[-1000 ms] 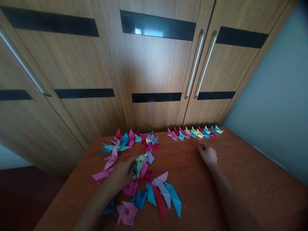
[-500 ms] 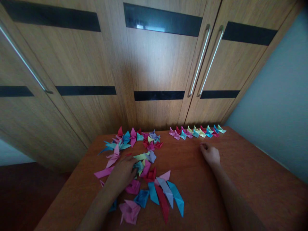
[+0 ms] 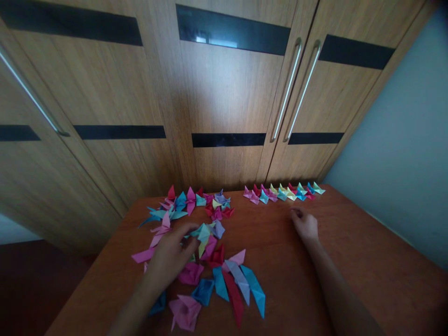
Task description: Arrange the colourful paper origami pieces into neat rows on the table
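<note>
My left hand [image 3: 177, 249] is over the pile of folded paper pieces on the left of the table. Its thumb and fingers pinch a pale teal origami boat [image 3: 203, 232], raised slightly above the other pieces. Close to it lie a lavender folded piece [image 3: 219, 229], a magenta one [image 3: 209, 248] and a red one [image 3: 217, 255]. My right hand [image 3: 305, 226] rests on the table with its fingers curled in, and no object shows in it. Just beyond it, small paper boats [image 3: 282, 193] in several colours stand in close rows along the back edge.
Blue, red and lavender folded strips [image 3: 238, 277] fan out at the front. A pink folded piece [image 3: 185, 311] lies near me, and origami cranes [image 3: 164, 213] sit at the back left. Behind the brown table [image 3: 273, 261] rises a wooden wardrobe [image 3: 227, 93] with metal handles.
My left hand has closed on the pale teal boat and lifted it a little from the pile. The right hand has stayed in place. The view has shifted slightly.
</note>
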The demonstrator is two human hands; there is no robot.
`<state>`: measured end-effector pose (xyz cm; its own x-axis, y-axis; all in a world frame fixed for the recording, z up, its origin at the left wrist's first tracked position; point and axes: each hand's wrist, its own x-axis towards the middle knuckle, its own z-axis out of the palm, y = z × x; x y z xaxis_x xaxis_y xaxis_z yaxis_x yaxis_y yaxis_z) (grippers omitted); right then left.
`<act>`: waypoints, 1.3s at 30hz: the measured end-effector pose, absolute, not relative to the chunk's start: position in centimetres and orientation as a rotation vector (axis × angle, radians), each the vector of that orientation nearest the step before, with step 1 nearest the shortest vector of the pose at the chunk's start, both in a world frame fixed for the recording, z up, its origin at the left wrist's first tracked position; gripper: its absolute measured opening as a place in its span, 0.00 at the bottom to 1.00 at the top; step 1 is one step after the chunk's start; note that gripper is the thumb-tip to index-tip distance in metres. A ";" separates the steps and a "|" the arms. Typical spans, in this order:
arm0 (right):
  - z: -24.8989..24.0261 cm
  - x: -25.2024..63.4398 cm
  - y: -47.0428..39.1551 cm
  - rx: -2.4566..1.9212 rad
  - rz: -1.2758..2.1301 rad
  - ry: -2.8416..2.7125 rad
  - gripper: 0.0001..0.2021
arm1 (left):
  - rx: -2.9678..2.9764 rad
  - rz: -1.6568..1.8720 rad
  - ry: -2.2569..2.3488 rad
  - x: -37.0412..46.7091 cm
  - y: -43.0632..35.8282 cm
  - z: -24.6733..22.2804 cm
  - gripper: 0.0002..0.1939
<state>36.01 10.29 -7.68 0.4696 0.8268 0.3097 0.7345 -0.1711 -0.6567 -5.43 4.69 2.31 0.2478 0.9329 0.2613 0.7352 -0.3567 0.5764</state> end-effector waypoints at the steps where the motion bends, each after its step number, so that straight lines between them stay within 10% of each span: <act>1: -7.3 35.5 10.2 -1.892 0.155 -1.288 0.16 | 2.159 0.862 1.500 -5.2 4.4 2.7 0.13; 13: -1.4 18.3 3.1 -0.955 0.562 -1.994 0.22 | 2.116 0.737 1.495 -2.4 2.4 3.5 0.12; 39: -1.5 19.1 3.2 -0.988 0.414 -1.969 0.08 | 2.043 0.967 1.336 -2.2 2.6 2.7 0.07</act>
<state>19.11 3.17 -1.47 -0.3069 0.7727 0.5557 0.4831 0.6295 -0.6085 -2.19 2.65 2.70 0.2621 0.9219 0.2852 0.5588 -0.3859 0.7340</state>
